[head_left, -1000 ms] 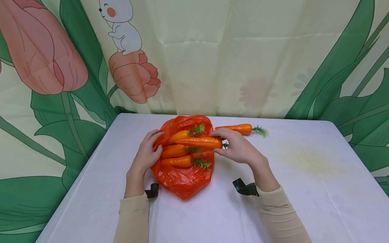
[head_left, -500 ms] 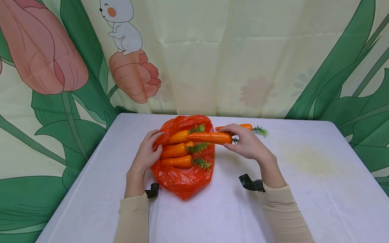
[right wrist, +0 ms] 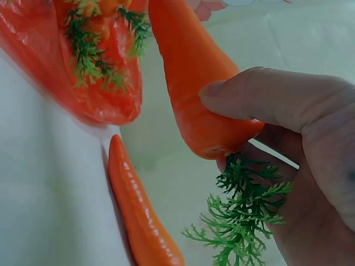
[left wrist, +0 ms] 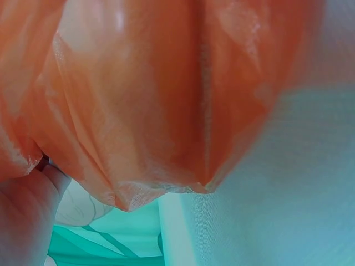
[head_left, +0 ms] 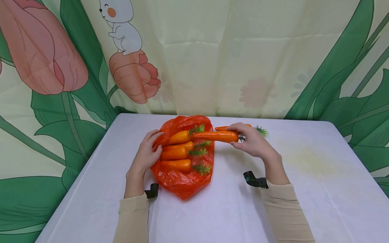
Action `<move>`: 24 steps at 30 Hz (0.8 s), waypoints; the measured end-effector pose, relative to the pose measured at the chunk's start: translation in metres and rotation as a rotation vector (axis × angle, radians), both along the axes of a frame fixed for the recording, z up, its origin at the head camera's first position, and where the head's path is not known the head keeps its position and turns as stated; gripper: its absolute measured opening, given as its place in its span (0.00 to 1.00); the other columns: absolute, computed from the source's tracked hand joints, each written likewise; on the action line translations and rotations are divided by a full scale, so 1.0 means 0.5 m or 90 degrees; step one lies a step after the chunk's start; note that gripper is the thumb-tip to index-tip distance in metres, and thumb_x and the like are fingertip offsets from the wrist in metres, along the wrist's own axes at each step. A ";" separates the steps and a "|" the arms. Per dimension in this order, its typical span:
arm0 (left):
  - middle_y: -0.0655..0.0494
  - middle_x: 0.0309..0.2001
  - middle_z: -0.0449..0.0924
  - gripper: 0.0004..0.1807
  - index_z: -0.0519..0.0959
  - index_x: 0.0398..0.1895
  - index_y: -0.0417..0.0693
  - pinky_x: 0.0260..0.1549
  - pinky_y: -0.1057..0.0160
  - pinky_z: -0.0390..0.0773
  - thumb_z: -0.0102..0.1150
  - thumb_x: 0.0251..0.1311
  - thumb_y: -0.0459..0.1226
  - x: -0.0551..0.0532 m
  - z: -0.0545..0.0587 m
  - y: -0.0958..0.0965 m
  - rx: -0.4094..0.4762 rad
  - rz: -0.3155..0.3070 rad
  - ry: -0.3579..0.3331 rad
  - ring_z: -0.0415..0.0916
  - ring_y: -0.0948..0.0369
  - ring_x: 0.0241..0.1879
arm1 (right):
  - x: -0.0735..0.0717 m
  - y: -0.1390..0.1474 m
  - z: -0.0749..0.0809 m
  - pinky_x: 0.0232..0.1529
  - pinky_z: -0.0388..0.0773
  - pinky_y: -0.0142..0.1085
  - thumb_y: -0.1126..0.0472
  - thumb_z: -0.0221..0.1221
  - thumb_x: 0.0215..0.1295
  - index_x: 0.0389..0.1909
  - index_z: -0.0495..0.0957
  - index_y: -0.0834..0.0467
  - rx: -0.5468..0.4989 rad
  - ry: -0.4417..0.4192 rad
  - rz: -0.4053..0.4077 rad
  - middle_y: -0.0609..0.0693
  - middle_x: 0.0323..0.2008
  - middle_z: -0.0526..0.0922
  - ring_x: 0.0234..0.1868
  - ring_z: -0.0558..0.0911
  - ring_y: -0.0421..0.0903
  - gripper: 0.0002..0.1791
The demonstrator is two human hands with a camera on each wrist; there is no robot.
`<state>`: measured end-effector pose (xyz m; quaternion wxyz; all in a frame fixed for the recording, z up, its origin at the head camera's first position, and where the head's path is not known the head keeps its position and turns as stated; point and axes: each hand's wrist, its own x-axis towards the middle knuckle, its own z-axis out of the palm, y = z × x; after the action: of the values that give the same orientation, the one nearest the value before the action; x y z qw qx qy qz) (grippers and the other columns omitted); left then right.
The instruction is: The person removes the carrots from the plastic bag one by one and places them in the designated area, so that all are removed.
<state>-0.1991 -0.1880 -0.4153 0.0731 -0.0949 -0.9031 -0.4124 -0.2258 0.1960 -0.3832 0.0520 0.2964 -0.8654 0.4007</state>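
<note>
My right hand (head_left: 254, 142) pinches an orange carrot (head_left: 219, 136) near its leafy end, thumb on one side and fingers on the other. The carrot's tip points left, over the right edge of a red plastic bag (head_left: 183, 187). At the bag's left side, my left hand (head_left: 147, 153) grips the plastic near the mouth. Several carrots (head_left: 174, 153) with green tops stick out of the bag, their tips hidden inside. Close up in the left wrist view, thin plastic (left wrist: 166, 100) fills most of the picture. Behind my right hand lies another carrot (right wrist: 138, 205), partly covered in the head view.
A white cloth (head_left: 304, 189) covers the table, with a faint yellowish stain at the right. Behind the table's far edge hangs a printed curtain (head_left: 228, 67) with flowers and a cartoon animal. Each wrist carries a small black camera mount (head_left: 255, 180).
My right hand has moved right and slightly away from me, drawing the pinched carrot off the others. The carrots left in the bag have shifted a little. My left hand has stayed in place.
</note>
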 end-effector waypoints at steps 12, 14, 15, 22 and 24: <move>0.50 0.71 0.62 0.25 0.73 0.68 0.45 0.66 0.44 0.66 0.53 0.67 0.29 0.000 -0.001 -0.001 -0.003 -0.002 0.004 0.62 0.48 0.69 | -0.016 0.050 -0.023 0.53 0.73 0.50 0.73 0.64 0.61 0.59 0.78 0.59 0.029 -0.081 -0.068 0.55 0.56 0.78 0.50 0.76 0.53 0.24; 0.49 0.71 0.62 0.25 0.73 0.68 0.45 0.66 0.44 0.65 0.53 0.67 0.29 -0.001 -0.001 -0.001 -0.003 -0.002 0.005 0.62 0.48 0.69 | -0.018 0.059 -0.029 0.54 0.73 0.49 0.72 0.65 0.61 0.59 0.78 0.58 0.035 -0.091 -0.083 0.55 0.57 0.78 0.51 0.75 0.53 0.24; 0.49 0.71 0.62 0.25 0.73 0.68 0.45 0.66 0.44 0.65 0.53 0.67 0.29 -0.001 -0.001 -0.001 -0.003 -0.003 0.006 0.62 0.47 0.69 | -0.020 0.063 -0.033 0.54 0.72 0.50 0.72 0.65 0.62 0.60 0.78 0.58 0.036 -0.095 -0.088 0.56 0.58 0.77 0.52 0.75 0.54 0.24; 0.49 0.71 0.62 0.26 0.73 0.68 0.45 0.66 0.44 0.65 0.53 0.67 0.29 -0.001 -0.002 -0.002 -0.003 -0.002 0.006 0.62 0.47 0.69 | -0.027 0.083 -0.054 0.56 0.72 0.53 0.73 0.63 0.62 0.62 0.77 0.61 0.047 -0.131 -0.122 0.60 0.58 0.76 0.54 0.74 0.59 0.25; 0.49 0.71 0.62 0.26 0.73 0.68 0.44 0.66 0.44 0.65 0.53 0.67 0.29 -0.001 -0.002 -0.002 -0.003 -0.004 0.008 0.62 0.48 0.69 | -0.029 0.088 -0.059 0.58 0.71 0.54 0.73 0.62 0.62 0.62 0.77 0.62 0.050 -0.138 -0.129 0.61 0.58 0.76 0.55 0.74 0.60 0.25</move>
<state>-0.1995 -0.1889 -0.4162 0.0775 -0.1002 -0.9033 -0.4099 -0.2405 0.2398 -0.4125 -0.0130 0.1642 -0.9065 0.3888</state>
